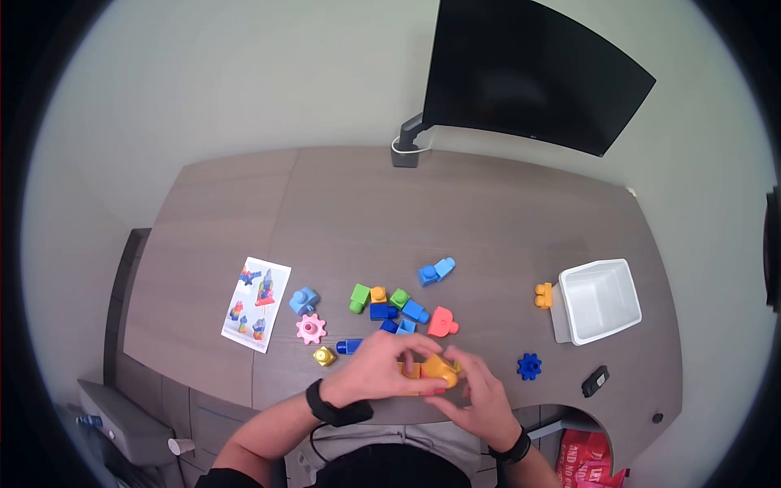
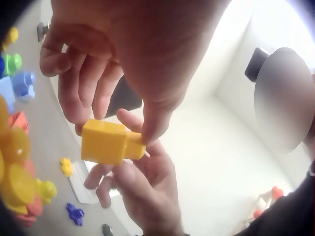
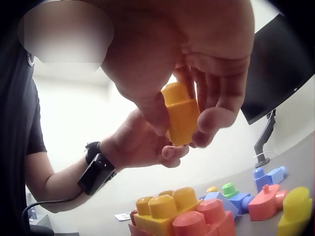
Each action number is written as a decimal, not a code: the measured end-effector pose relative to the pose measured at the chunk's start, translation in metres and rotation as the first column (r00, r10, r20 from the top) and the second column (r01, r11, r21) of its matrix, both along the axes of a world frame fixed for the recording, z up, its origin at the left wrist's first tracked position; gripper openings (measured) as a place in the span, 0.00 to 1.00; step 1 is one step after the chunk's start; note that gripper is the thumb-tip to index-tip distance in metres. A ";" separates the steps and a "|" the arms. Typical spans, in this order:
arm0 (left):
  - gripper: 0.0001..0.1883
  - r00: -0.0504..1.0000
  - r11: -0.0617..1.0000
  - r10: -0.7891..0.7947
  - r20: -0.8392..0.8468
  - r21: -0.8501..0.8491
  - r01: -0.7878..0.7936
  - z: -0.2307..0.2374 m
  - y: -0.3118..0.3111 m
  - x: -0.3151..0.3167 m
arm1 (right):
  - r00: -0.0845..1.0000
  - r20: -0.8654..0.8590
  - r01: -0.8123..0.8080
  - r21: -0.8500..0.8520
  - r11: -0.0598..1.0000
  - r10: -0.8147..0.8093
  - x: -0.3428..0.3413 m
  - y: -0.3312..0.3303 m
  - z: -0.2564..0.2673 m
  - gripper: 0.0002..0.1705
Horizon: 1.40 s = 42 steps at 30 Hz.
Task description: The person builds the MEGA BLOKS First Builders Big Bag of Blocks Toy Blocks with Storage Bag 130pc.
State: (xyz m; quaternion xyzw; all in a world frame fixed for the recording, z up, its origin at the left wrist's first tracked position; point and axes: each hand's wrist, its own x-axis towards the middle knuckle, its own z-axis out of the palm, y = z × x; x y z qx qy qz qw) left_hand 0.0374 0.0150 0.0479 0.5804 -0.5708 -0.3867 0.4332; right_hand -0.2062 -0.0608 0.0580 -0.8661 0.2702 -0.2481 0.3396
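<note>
Together, We Held a Yellow Block (image 1: 440, 370)

We had both hands clamped on the yellow block, which was raised above the near side of the worktop (image 1: 488, 211). Our left hand (image 1: 378, 366) pinched it with the thumb at its stud and fingers on its body; our right hand (image 1: 484, 398) gripped it between thumb and fingers. Below it sat studded yellow pieces (image 3: 162, 211) and red pieces (image 3: 197, 223). Beyond, we had loose green, blue and orange blocks. To our left lay 1 pink gear (image 1: 311, 328) and 1 picture sheet (image 1: 256, 305); to our right, 1 blue gear (image 1: 530, 367) near a white bin (image 1: 561, 323).
</note>
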 end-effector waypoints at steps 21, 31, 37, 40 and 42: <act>0.21 0.833 0.963 0.259 0.488 -0.062 -0.262 -0.016 -0.033 0.092 | 0.991 -0.057 0.123 0.104 0.987 -0.117 -0.027 -0.010 -0.007 0.26; 0.22 0.858 0.994 -0.022 0.514 0.106 -0.038 -0.005 0.051 0.045 | 0.982 -0.112 -0.134 0.134 0.982 0.150 0.014 -0.019 -0.048 0.24; 0.22 0.849 0.973 0.025 0.528 0.183 -0.142 0.016 0.059 0.045 | 0.966 -0.179 -0.163 0.150 0.975 0.189 0.019 -0.024 -0.045 0.24; 0.21 0.826 0.964 0.001 0.564 0.218 -0.150 0.011 0.061 0.048 | 0.960 -0.217 -0.132 0.200 0.971 0.175 0.020 -0.022 -0.038 0.24; 0.22 0.839 0.967 -0.017 0.545 0.223 -0.125 -0.008 0.060 0.044 | 0.959 -0.207 -0.144 0.240 0.960 0.195 0.019 -0.022 -0.041 0.24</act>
